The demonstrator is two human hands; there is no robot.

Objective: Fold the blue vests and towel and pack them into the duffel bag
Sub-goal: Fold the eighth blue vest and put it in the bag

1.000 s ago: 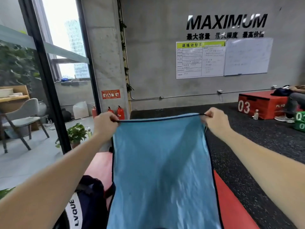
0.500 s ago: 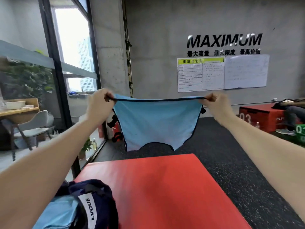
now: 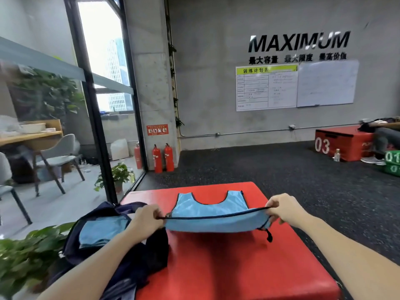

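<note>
I am pinching the dark-trimmed hem of a blue vest (image 3: 213,210) at both ends, my left hand (image 3: 145,217) and my right hand (image 3: 282,210) pulling it taut between them. The vest's neck end is lying flat on the red box (image 3: 238,267). The navy duffel bag (image 3: 112,239) is sitting open at the box's left edge, showing blue fabric (image 3: 101,231) inside.
</note>
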